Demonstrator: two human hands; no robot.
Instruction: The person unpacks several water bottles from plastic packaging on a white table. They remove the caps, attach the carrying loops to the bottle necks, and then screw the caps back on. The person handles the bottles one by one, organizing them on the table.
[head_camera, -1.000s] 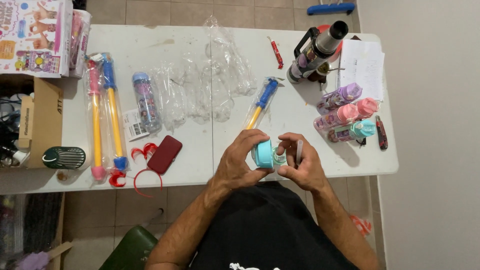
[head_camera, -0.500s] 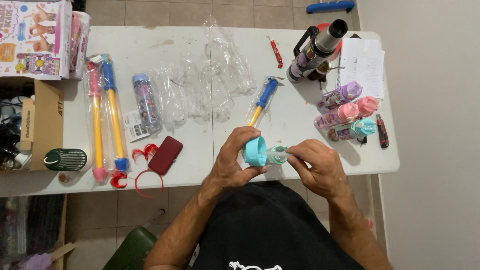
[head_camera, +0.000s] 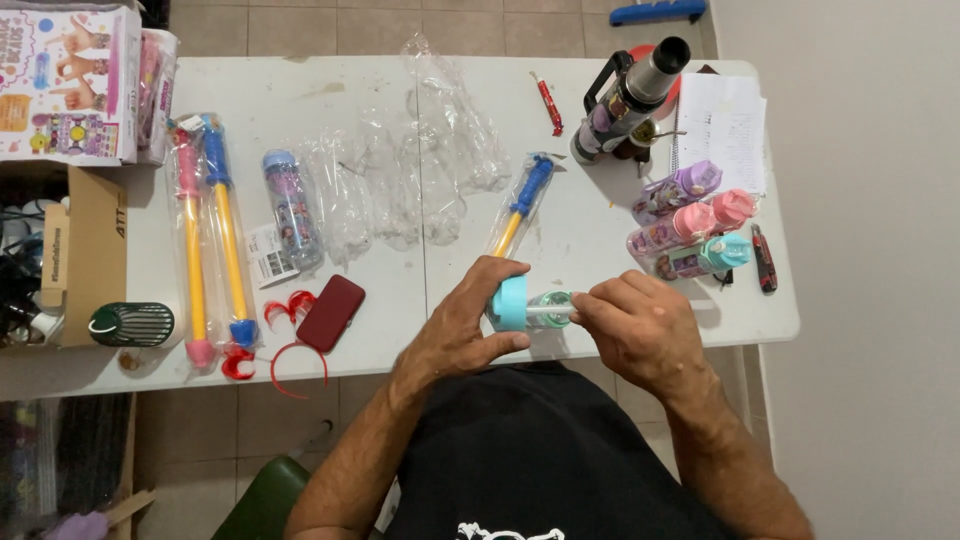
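On the white folding table (head_camera: 330, 85), from the left, lie two long pump water toys (head_camera: 205, 235) in a clear sleeve, one pink and one blue. Next come one wrapped drink bottle (head_camera: 291, 208), one dark red phone case (head_camera: 330, 312) beside a red headband (head_camera: 292, 345), a heap of empty clear wrappers (head_camera: 420, 170), and one smaller blue and yellow pump toy (head_camera: 520, 205).

The left hand (head_camera: 462, 325) comes up from the near edge with the wrist bent. Its fingers curl around a teal bottle lid (head_camera: 510, 303), thumb under it, clamped on. The lid is held just above the table's near edge, in front of the person's chest.

The right hand (head_camera: 635, 330) meets it from the right. Its fingertips are pinched together on a thin white straw (head_camera: 548, 311) that sticks out of the lid.

Further right stand three bottles (head_camera: 690, 222), purple, pink and teal, below one sheet of paper (head_camera: 725, 125).
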